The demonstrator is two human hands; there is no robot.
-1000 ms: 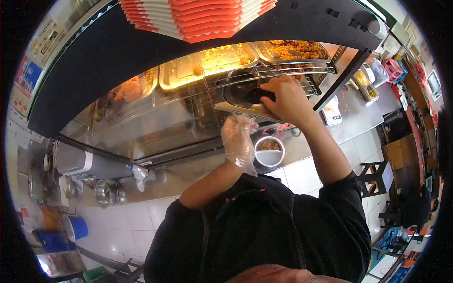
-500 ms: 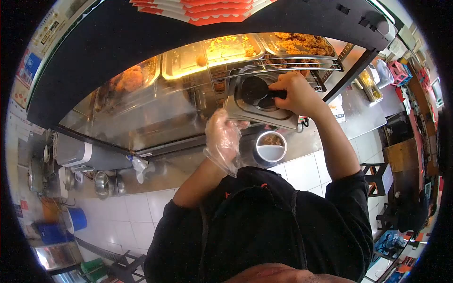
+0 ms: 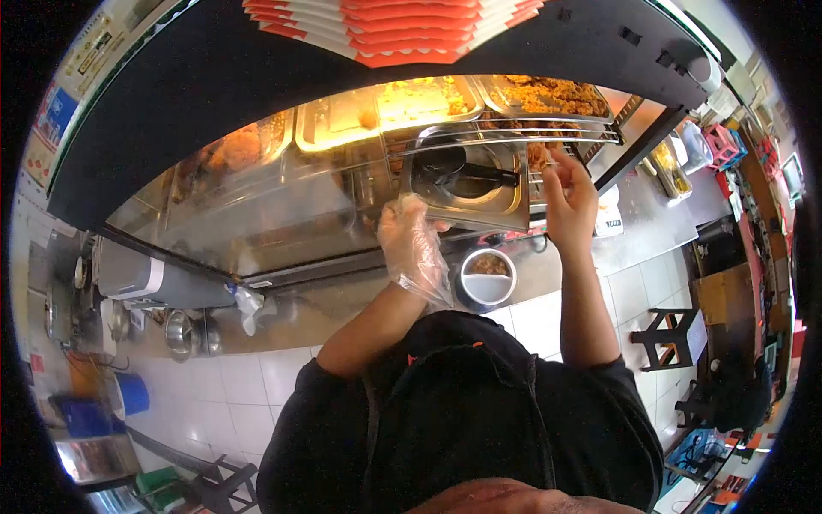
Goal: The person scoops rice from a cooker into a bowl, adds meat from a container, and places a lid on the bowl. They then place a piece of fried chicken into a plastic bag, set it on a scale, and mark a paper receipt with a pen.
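Observation:
My left hand [image 3: 413, 238], in a clear plastic glove, grips the near left edge of a steel tray [image 3: 479, 214] inside the warming cabinet. A black ladle-like utensil [image 3: 441, 161] lies in the tray, its handle pointing right. Just right of the tray, my bare right hand [image 3: 568, 184] is raised with its fingers apart, holding nothing. Below the tray stands a round container [image 3: 488, 277] with a divider and brownish food on one side.
Trays of fried food [image 3: 548, 96] sit at the back of the cabinet, beside a wire rack [image 3: 591, 133]. Red-and-white paper holders [image 3: 402, 30] are stacked on top. A spray bottle [image 3: 248, 307] hangs at the left, and a black stool [image 3: 672, 338] stands right.
My right hand has let go of the black utensil's handle and moved right, away from the tray. The utensil has shifted slightly left, and my left hand still holds the tray.

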